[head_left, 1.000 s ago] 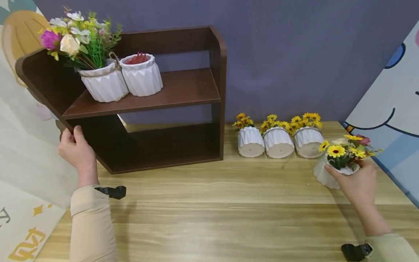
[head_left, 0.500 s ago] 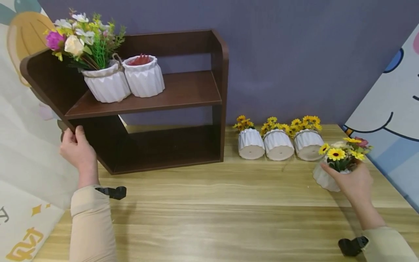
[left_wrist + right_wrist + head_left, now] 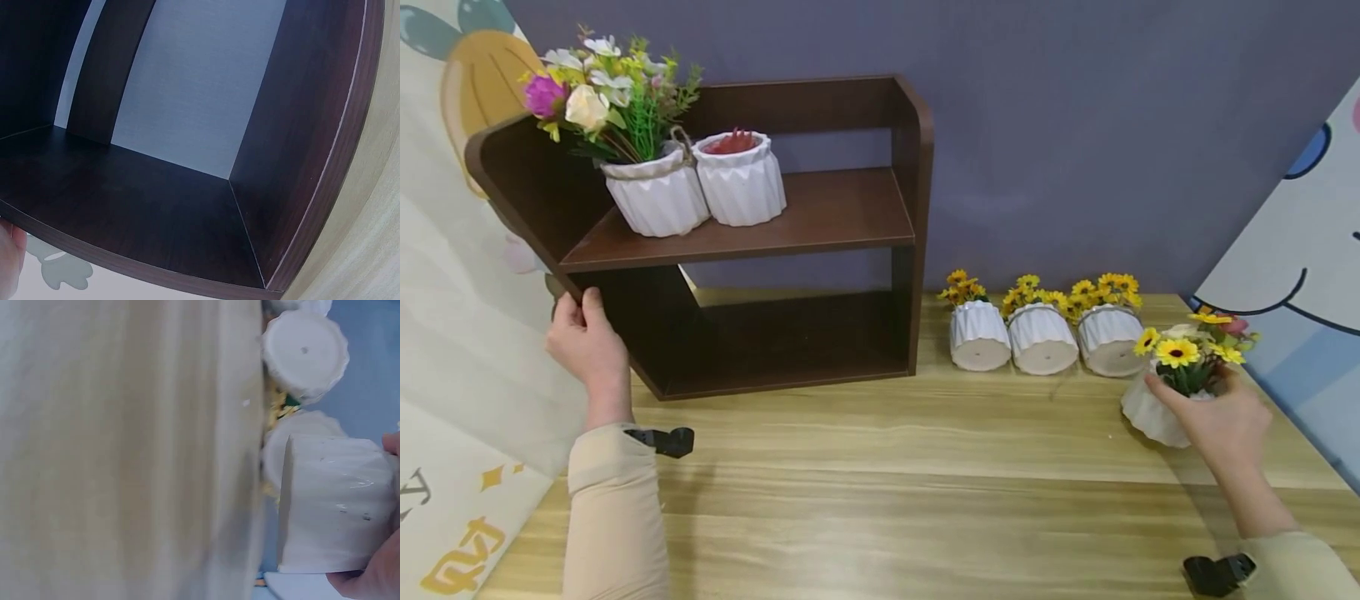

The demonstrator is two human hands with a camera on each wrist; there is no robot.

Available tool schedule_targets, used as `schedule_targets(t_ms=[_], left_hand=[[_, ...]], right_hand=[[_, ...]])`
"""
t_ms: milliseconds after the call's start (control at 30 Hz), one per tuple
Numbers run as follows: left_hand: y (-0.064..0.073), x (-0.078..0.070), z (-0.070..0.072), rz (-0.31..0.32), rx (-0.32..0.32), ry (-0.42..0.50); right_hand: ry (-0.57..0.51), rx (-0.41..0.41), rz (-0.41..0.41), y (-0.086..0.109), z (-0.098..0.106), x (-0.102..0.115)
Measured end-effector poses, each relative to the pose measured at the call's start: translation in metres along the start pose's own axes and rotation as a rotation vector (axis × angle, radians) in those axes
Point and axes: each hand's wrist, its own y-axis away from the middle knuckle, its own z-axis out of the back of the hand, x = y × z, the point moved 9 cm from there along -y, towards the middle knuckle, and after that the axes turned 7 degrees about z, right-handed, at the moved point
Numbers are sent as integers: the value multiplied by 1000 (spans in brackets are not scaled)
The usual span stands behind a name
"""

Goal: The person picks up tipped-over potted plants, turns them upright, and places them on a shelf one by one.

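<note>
- A white pleated pot (image 3: 1153, 412) stands out at the far right of the tabletop (image 3: 880, 517), tilted, its mouth leaning toward the person; whether its base touches the wood cannot be told.
- It holds a bouquet (image 3: 1180, 354) of yellow, white and dusty-red blooms.
- The right hand (image 3: 1228, 429) grasps the pot near its rim, thumb on the near side, fingers partly hidden behind the blooms.
- The pot looks stiff, glazed, a little slippery and perhaps breakable, likely light enough for one hand; the wall below the rim seems the surest hold, as the petals look soft and easily bent.
- Just beyond it, three white pots (image 3: 1042, 337) of yellow flowers lie on their sides, bases facing the person, leaving little room on that side.
- The tabletop's right edge runs close by; open wood stretches leftward and toward the person.
- At left, the left hand (image 3: 591, 346) pinches the front edge of a dark brown shelf (image 3: 850, 208).
- On the shelf's upper board, a flower-filled pot (image 3: 658, 200) and a smaller pot (image 3: 741, 187) stand side by side, with room to their right.
</note>
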Motion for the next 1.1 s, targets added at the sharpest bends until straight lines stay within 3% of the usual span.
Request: schedule_targets(t_ms=[100,433,800,933,1100], left_hand=[[0,0,1,4,0,7],[-1,0,0,1,1,3],[-1,2,-1,-15,2,-8],[-1,2,0,-13,3,-2],[-2,1,0,-4,5,1]], right_hand=[[-43,-29,44,2,8,15],[-106,39,60,8,16,63],[-232,-64,222,17,34,141],[-271,-43,274,20,36,167],[-302,40,301,22,33,194]])
